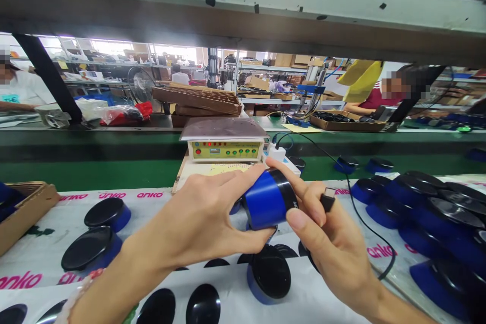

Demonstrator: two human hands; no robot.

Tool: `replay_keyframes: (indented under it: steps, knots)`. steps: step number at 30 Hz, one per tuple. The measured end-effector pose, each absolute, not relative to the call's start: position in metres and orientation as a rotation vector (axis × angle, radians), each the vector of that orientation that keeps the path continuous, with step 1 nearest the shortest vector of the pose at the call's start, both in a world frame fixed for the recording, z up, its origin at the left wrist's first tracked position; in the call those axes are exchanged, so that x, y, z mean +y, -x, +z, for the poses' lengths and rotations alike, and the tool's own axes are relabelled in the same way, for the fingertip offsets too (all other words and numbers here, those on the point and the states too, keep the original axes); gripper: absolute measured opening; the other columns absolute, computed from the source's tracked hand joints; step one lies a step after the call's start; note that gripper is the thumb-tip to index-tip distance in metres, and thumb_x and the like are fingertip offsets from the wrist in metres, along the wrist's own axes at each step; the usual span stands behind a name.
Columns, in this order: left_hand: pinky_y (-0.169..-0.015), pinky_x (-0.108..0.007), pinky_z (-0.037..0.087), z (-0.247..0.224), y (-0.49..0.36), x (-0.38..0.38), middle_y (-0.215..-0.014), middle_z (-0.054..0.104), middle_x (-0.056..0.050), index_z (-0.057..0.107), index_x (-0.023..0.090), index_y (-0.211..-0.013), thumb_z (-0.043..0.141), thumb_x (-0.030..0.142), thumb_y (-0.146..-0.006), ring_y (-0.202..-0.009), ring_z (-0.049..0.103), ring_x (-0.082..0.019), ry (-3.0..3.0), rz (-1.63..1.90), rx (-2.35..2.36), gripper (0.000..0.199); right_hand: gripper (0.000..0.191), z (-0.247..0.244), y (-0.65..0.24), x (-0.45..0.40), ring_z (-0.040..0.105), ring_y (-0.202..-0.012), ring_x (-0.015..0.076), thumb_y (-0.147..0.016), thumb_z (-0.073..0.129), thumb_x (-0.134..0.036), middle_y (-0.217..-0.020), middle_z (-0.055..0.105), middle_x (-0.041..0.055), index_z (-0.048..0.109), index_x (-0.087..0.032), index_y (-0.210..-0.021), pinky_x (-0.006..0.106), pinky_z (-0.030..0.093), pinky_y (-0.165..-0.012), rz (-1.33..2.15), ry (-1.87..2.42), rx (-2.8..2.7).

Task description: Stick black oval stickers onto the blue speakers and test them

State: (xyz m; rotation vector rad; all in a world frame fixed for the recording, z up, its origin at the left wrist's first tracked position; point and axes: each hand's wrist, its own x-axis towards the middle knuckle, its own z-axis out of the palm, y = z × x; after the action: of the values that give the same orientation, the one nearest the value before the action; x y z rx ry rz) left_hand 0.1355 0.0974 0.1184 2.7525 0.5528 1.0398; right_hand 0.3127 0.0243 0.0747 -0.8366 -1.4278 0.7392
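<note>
My left hand (212,212) is wrapped round a short blue cylinder (266,200) with a black end band, a round device like a small speaker, held tilted on its side above the table. My right hand (330,233) pinches the black end of the same cylinder with thumb and fingers. Between the right hand's fingers sits a USB cable plug (328,198), its metal tip apart from the cylinder. Just below my hands a blue cylinder with a glossy black top (270,273) stands on the white sheet. Flat black discs (203,304) lie beside it.
Many blue-and-black cylinders (448,212) crowd the right side; two more (91,248) stand left. A cardboard box (32,212) is at the left edge. Ahead are a yellow-panelled control box (228,151) and a black cable (357,197). A shelf beam (243,5) crosses above.
</note>
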Motion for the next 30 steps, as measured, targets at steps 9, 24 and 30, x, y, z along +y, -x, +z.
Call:
replay_keyframes:
  steps: [9,24,30]
  knots:
    - [-0.077,-0.024,0.054,0.1161,-0.1339,0.1054,-0.112,0.07,0.001,0.05,0.026,-0.127,0.071,0.029,-0.073,-0.086,0.068,-0.015,-2.692,1.03,0.469,0.059,0.023,0.0737,-0.3142,0.0232,0.039,-0.131,0.0175,-0.093,0.053,-0.027,-0.152,0.034,-0.0052,0.036,-0.026,-0.078,0.031,0.044,-0.095,0.732,0.887,-1.463]
    - [-0.077,-0.021,0.05,0.1199,-0.1314,0.0984,-0.112,0.068,0.003,0.046,0.026,-0.128,0.07,0.029,-0.076,-0.087,0.065,-0.012,-2.709,0.951,0.515,0.057,0.024,0.0747,-0.3172,0.0244,0.034,-0.134,0.0187,-0.092,0.055,-0.025,-0.151,0.035,-0.0047,0.035,-0.026,-0.079,0.033,0.039,-0.102,0.704,0.871,-1.512]
    - [-0.077,-0.022,0.051,0.1204,-0.1314,0.0987,-0.11,0.069,0.004,0.046,0.028,-0.129,0.071,0.029,-0.075,-0.086,0.065,-0.012,-2.713,0.959,0.523,0.059,0.025,0.0734,-0.3181,0.0223,0.037,-0.133,0.0189,-0.092,0.055,-0.026,-0.151,0.035,-0.0045,0.035,-0.026,-0.078,0.033,0.04,-0.1,0.696,0.877,-1.519]
